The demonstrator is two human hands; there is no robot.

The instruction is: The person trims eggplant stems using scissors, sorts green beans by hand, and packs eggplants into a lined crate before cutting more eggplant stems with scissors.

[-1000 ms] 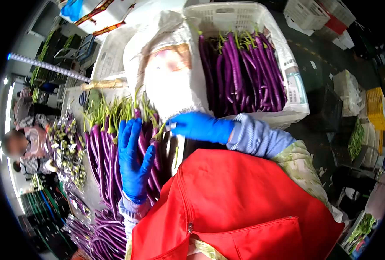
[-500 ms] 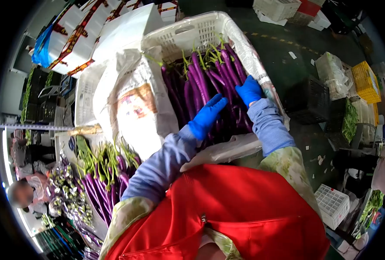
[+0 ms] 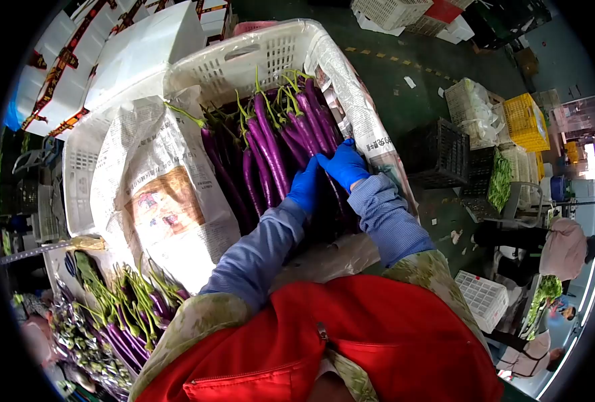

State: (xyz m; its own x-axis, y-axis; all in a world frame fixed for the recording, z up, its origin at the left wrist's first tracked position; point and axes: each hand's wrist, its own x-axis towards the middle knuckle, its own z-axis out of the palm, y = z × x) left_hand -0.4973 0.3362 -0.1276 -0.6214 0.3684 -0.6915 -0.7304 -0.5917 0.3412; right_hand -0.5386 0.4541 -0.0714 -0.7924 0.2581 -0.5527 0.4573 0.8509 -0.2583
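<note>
Long purple eggplants point(image 3: 265, 144) with green stems lie side by side in a white plastic crate point(image 3: 271, 50) lined with newspaper and film. My left hand point(image 3: 305, 186), in a blue glove, is closed around the lower part of some eggplants. Close beside it on the right, my right hand point(image 3: 344, 165), also blue-gloved, presses its fingers round the same group near the crate's right side. The undersides of both hands are hidden. A newspaper sheet point(image 3: 163, 194) hangs over the crate's left part.
More eggplants point(image 3: 126, 328) lie on a table at the lower left, beside bagged vegetables point(image 3: 86, 345). White foam boxes point(image 3: 143, 57) stand at the upper left. On the right are a black crate point(image 3: 439, 154), a yellow crate point(image 3: 525, 122) and other people point(image 3: 562, 248).
Both hands left the table side for the eggplants in the crate, then drew together and closed around some. The view has swung toward the right, so the crate appears farther left.
</note>
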